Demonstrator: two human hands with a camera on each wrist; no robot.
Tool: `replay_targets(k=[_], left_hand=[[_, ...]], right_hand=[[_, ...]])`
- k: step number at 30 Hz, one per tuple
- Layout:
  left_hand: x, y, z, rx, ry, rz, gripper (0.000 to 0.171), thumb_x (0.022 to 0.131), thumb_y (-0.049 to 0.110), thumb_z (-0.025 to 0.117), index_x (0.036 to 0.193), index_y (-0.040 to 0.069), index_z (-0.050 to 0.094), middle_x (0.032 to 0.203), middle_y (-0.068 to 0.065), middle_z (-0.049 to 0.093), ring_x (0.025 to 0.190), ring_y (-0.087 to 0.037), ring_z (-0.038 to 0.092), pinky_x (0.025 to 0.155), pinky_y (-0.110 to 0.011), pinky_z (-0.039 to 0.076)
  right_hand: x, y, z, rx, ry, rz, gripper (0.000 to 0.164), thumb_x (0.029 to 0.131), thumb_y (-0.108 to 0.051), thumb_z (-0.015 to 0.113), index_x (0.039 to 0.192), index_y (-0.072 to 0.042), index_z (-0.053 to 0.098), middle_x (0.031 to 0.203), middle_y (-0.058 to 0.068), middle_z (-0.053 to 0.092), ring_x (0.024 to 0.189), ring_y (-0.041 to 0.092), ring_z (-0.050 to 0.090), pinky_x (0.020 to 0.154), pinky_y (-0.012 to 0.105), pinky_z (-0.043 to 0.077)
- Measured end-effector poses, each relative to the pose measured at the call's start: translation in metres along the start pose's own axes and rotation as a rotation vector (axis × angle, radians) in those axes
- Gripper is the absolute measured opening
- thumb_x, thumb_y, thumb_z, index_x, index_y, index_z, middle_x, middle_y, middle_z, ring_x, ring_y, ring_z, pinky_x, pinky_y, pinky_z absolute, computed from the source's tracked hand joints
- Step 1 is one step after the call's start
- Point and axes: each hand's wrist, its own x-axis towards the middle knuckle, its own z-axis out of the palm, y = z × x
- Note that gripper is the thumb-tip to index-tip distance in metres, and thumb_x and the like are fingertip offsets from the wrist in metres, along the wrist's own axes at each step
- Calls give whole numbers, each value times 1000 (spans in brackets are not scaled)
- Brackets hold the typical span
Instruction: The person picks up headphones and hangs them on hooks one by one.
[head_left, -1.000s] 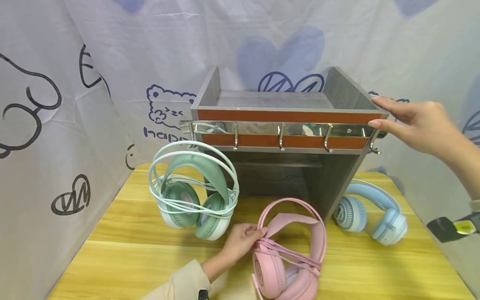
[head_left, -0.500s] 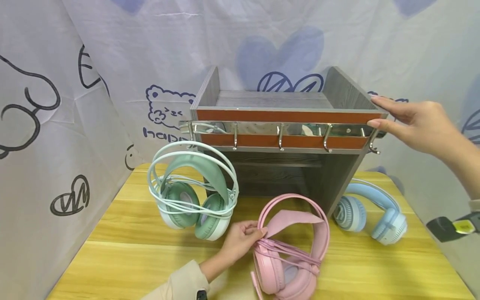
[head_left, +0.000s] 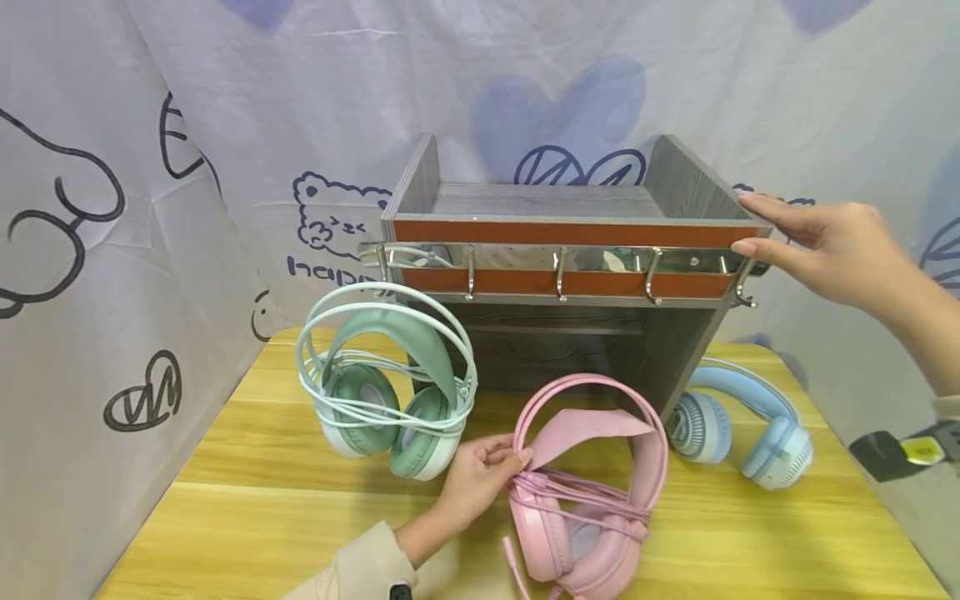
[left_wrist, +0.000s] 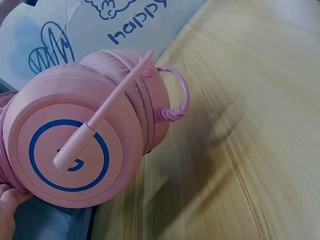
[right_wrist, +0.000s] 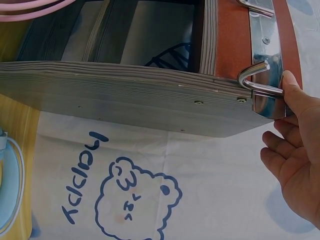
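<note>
Low in the middle, the left hand [head_left: 476,477] pinches the pink headset [head_left: 592,423], its thumb and fingertips drawn together on one side of the hoop. The headset is just right of that hand, hoop uppermost, cord [head_left: 577,492] wound across its cups [head_left: 543,533]; whether its lower edge clears the table [head_left: 247,517] is hard to tell. Held by one side only, it may well swing or twist and could knock the green headset [head_left: 360,396], which hangs from the end hook [head_left: 383,262] just beyond the hand and to its left. The wound cord could also snag on a hook. Well to the right of the left hand, the blue headset [head_left: 780,454] lies on the table beside the rack [head_left: 517,231]. Above it, the right hand [head_left: 847,250] grips the rack's front corner, thumb at the front and fingers round the side. Should that grip slacken, a push against the bare hooks [head_left: 560,277] to its left might shift the rack. Behind both hands hangs the sheet [head_left: 225,250], printed in blue.
</note>
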Motion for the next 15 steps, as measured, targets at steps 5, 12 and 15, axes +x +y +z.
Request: replay_targets(k=[5, 12, 15], left_hand=[[-4, 4, 4, -1, 16, 41, 37, 84, 3, 62, 111, -21, 54, 101, -34, 63, 79, 3, 65, 74, -19, 57], [-7, 9, 7, 2, 27, 65, 34, 82, 0, 63, 110, -19, 56, 100, -35, 63, 80, 3, 66, 76, -21, 57], [-8, 13, 8, -7, 28, 66, 35, 82, -1, 63, 110, -20, 55, 101, -35, 62, 80, 3, 66, 76, -22, 57]], right_hand=[[0, -1, 0, 2, 9, -12, 54, 88, -31, 63, 136, -11, 47, 126, 30, 50, 44, 6, 20, 41, 22, 22], [0, 0, 0, 14, 12, -12, 53, 88, -31, 63, 135, -11, 48, 127, 30, 50, 44, 6, 21, 42, 21, 22], [0, 0, 0, 16, 17, -19, 53, 88, -30, 63, 135, -10, 48, 127, 29, 50, 44, 5, 22, 41, 21, 22]])
